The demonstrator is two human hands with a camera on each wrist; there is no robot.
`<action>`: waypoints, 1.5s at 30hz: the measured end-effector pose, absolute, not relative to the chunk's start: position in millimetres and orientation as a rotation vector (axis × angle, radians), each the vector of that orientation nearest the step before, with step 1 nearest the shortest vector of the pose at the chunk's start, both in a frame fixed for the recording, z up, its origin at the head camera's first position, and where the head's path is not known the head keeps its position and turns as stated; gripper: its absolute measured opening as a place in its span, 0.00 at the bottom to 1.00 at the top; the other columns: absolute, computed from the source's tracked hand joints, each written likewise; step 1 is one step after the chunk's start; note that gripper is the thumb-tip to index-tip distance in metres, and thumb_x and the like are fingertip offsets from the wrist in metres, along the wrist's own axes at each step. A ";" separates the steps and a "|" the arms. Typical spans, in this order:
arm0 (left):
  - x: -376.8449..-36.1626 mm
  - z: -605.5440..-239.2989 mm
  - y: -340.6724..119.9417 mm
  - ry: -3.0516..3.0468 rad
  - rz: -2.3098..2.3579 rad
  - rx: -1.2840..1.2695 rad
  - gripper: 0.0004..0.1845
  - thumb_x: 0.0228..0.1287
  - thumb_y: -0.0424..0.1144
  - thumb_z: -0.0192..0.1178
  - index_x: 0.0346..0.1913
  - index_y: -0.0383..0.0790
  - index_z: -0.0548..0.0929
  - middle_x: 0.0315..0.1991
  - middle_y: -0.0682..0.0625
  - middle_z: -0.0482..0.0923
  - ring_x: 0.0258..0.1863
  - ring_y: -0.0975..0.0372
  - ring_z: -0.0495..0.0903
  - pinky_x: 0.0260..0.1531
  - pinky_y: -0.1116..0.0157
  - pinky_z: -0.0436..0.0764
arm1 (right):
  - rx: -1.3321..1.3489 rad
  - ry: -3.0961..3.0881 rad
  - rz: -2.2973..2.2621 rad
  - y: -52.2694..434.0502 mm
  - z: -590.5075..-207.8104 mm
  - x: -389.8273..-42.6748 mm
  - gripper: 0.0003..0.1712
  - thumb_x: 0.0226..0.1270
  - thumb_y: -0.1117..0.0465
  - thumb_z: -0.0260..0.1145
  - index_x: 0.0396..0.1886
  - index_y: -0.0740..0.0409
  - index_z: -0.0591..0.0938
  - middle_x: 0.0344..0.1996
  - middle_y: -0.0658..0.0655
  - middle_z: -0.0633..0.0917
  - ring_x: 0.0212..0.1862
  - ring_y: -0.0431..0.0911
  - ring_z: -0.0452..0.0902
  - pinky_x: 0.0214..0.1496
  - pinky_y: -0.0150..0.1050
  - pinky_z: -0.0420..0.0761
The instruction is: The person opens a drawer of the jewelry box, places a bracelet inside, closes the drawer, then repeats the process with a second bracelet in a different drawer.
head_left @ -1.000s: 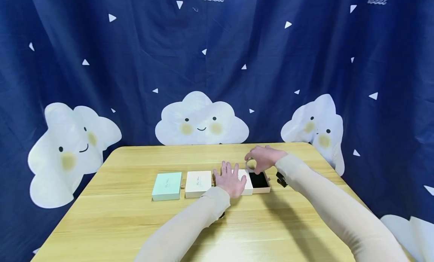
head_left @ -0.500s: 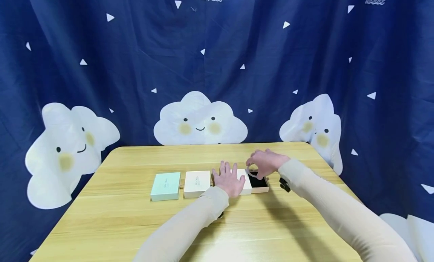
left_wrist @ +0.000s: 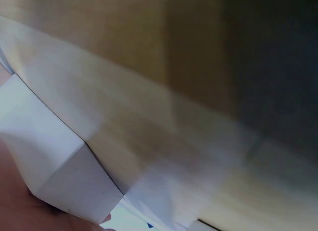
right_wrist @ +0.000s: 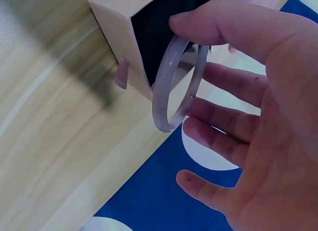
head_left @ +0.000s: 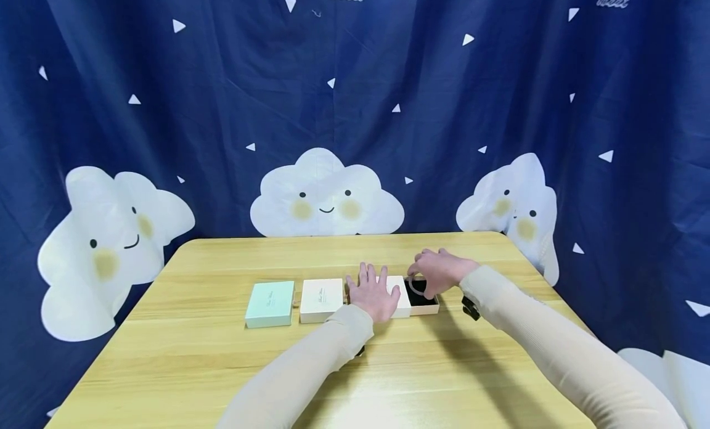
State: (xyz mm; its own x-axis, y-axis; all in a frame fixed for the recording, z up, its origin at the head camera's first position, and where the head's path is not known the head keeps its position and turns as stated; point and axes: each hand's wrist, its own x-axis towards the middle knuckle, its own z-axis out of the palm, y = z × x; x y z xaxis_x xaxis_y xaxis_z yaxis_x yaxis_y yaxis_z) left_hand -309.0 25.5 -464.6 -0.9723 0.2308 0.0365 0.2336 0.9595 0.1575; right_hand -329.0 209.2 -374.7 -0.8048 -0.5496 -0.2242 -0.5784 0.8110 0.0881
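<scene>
Mint green box (head_left: 270,303) at 9 o'clock, cream box (head_left: 320,299) next to it, then a white sleeve (head_left: 402,296) with a black-lined tray (head_left: 423,296). Bangle (right_wrist: 174,87) is pale translucent white. Table (head_left: 222,367) is light wood, curtain (head_left: 222,96) navy with white clouds and triangles.

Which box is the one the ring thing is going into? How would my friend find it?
Look at the row of small boxes on the wooden table. The rightmost one is the pulled-out cardboard drawer box with a black lining, beside the left hand. Only it is open, and the right hand holds the pale translucent bangle above it.
</scene>
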 end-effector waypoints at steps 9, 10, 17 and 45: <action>-309.5 -460.8 23.6 -3.094 -0.274 -0.369 0.37 0.76 0.64 0.31 0.81 0.52 0.55 0.80 0.40 0.52 0.81 0.47 0.45 0.72 0.34 0.53 | -0.862 2.816 0.200 210.3 -375.2 -326.8 0.32 0.50 0.57 0.77 0.59 0.47 0.84 0.51 0.53 0.82 0.59 0.55 0.72 0.60 0.71 0.70; -309.9 -460.8 23.5 -3.094 -0.274 -0.368 0.37 0.76 0.65 0.31 0.81 0.52 0.55 0.80 0.40 0.52 0.81 0.47 0.45 0.72 0.34 0.53 | -0.857 2.818 0.205 210.5 -375.3 -326.9 0.32 0.50 0.56 0.77 0.59 0.47 0.84 0.51 0.52 0.82 0.59 0.54 0.72 0.60 0.70 0.70; -313.1 -461.7 22.1 -3.095 -0.262 -0.362 0.37 0.76 0.65 0.29 0.81 0.52 0.54 0.80 0.40 0.51 0.81 0.47 0.44 0.72 0.35 0.52 | -0.868 2.823 0.201 208.0 -375.7 -326.5 0.34 0.49 0.56 0.78 0.61 0.48 0.84 0.50 0.53 0.82 0.58 0.54 0.72 0.59 0.67 0.72; -304.2 -458.5 23.5 -3.106 -0.276 -0.380 0.37 0.77 0.64 0.31 0.81 0.51 0.55 0.80 0.39 0.53 0.81 0.47 0.45 0.72 0.35 0.53 | -0.905 2.875 0.222 196.0 -382.3 -321.1 0.30 0.50 0.54 0.77 0.57 0.48 0.86 0.48 0.52 0.89 0.54 0.52 0.83 0.60 0.69 0.71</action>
